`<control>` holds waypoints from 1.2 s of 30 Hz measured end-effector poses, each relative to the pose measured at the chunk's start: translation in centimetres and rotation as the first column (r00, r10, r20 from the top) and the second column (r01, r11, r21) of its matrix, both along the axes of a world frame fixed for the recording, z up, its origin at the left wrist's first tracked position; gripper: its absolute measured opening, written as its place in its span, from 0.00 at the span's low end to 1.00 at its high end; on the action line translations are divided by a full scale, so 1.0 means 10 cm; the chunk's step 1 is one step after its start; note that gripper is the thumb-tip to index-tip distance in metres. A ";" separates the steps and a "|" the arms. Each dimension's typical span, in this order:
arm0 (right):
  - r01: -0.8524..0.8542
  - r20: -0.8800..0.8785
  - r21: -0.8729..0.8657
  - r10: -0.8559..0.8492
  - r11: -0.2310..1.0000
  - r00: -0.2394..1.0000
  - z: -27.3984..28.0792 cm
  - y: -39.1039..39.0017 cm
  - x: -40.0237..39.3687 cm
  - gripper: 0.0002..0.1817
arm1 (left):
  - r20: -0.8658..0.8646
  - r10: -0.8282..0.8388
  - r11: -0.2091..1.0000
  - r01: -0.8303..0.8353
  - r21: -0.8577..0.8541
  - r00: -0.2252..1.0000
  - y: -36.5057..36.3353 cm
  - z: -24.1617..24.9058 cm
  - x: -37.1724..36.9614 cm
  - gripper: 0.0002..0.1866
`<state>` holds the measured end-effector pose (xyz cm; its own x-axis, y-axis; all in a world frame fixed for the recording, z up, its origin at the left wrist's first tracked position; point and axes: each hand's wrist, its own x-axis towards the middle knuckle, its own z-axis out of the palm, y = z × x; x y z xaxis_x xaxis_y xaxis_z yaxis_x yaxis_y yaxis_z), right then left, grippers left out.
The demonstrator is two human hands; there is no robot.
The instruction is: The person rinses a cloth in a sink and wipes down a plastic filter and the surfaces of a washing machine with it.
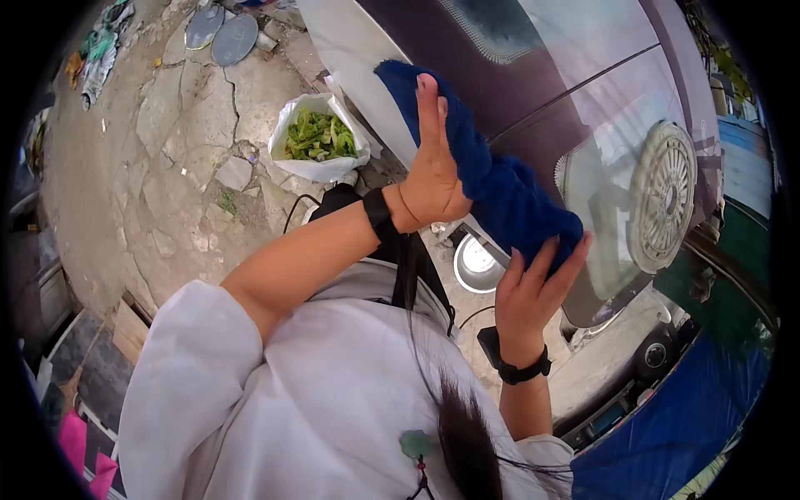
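A dark blue towel (508, 187) stretches in a bunched strip across the front of a purple and white machine with a glossy top (583, 108). My left hand (432, 167) is at the towel's upper end, its fingers long and close together along the cloth and the thumb hidden. At the lower end, my right hand (533, 292) has its fingers spread over the cloth's edge, tips on the fabric. How firmly either hand grips cannot be made out. Both wrists wear black bands.
A round slotted disc (667, 196) shows at the machine's right. A white bag of leafy greens (321, 137) stands on cracked concrete (158, 167). Below the towel is a shiny metal basin (477, 265). Two grey round lids (235, 37) lie farther off; a blue tarp (675, 425) hangs lower right.
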<state>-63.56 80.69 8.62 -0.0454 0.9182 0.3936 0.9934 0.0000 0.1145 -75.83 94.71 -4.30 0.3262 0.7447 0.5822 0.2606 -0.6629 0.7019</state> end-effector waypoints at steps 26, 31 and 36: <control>0.991 -0.989 0.120 0.075 -0.057 0.124 -2.12 0.30 -0.42 0.44 | -0.828 -0.527 0.252 0.965 0.065 0.193 0.36 0.18 0.13 0.18; 0.931 -0.931 0.355 0.122 0.079 0.345 -1.38 -0.08 -0.07 0.38 | -0.841 -0.527 0.205 0.979 0.008 0.118 0.12 0.36 0.26 0.15; 0.931 -0.891 0.335 0.271 -0.147 0.364 -2.20 -0.05 0.12 0.31 | -0.988 -0.149 -0.044 0.998 0.041 0.034 -0.10 0.22 0.49 0.16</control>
